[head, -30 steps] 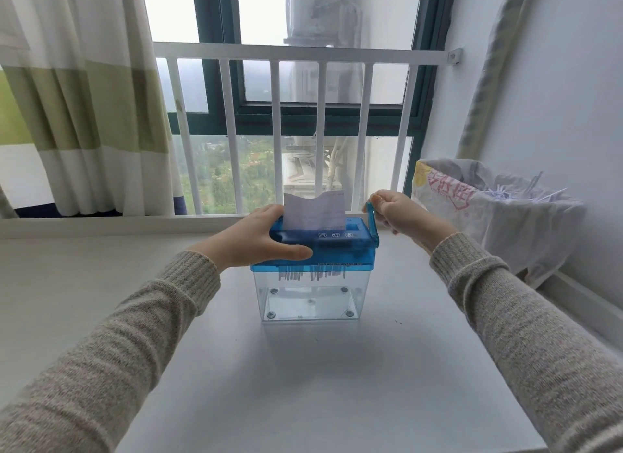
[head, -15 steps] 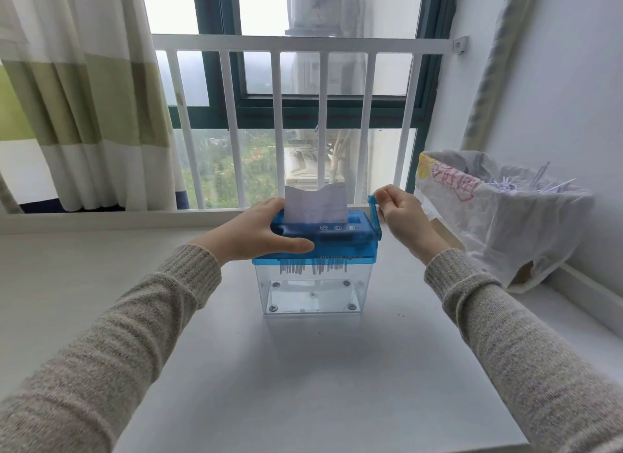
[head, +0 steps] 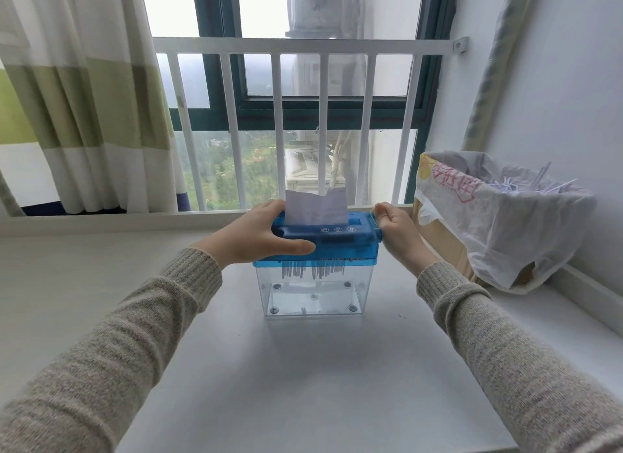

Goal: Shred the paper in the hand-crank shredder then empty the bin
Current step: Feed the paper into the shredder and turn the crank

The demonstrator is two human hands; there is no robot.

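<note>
Your left hand (head: 256, 240) wraps round the blue plastic shredder top (head: 340, 242); your right hand (head: 396, 228) pinches its small blue crank handle (head: 377, 221).

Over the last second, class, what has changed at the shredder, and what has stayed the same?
The right hand has turned the crank handle down from upright. The paper has sunk a little into the slot, and the strips hang lower in the clear bin. The left hand keeps its grip on the blue top.

The shredder (head: 317, 250) stands on the table (head: 303, 385), the lined bin (head: 499, 216) to its right.
</note>
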